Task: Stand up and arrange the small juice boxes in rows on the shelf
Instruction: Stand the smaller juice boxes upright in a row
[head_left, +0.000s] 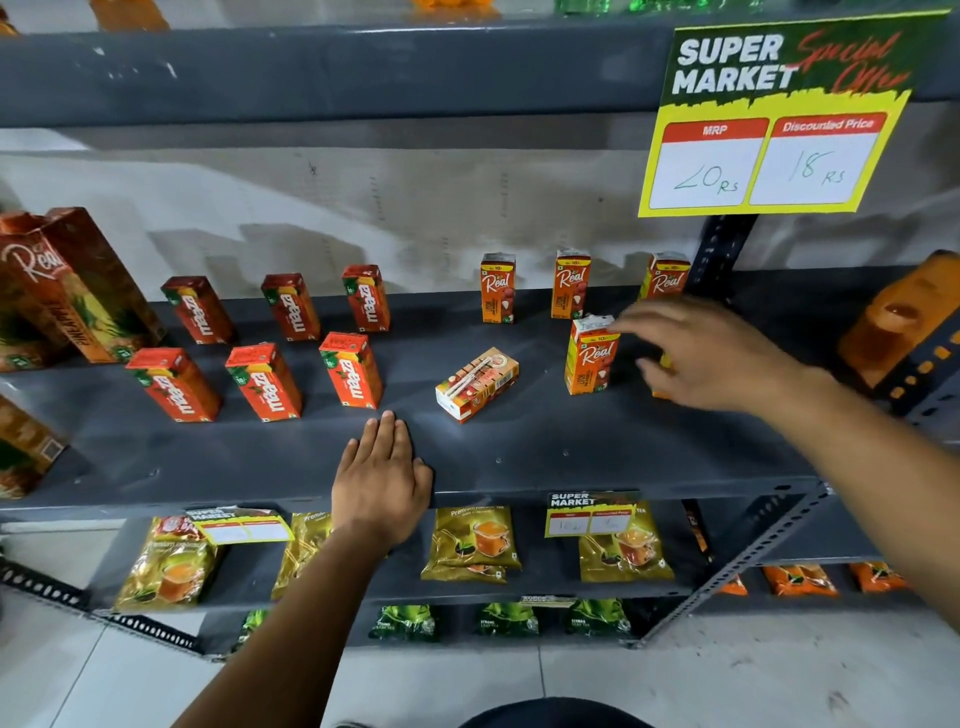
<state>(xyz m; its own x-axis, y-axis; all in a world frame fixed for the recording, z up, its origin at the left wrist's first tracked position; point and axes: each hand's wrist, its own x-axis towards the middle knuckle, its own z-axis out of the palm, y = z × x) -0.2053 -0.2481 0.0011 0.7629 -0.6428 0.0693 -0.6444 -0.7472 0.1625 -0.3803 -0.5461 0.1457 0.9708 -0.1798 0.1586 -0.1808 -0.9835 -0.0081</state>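
Your right hand (711, 358), fingers spread, touches the upright juice box (592, 356); the toppled box (478, 383) lies well left of it.

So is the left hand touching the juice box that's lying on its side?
Apart. The head view shows the left hand flat on the shelf's front edge, with bare grey shelf showing between its fingertips and the fallen Real juice box.
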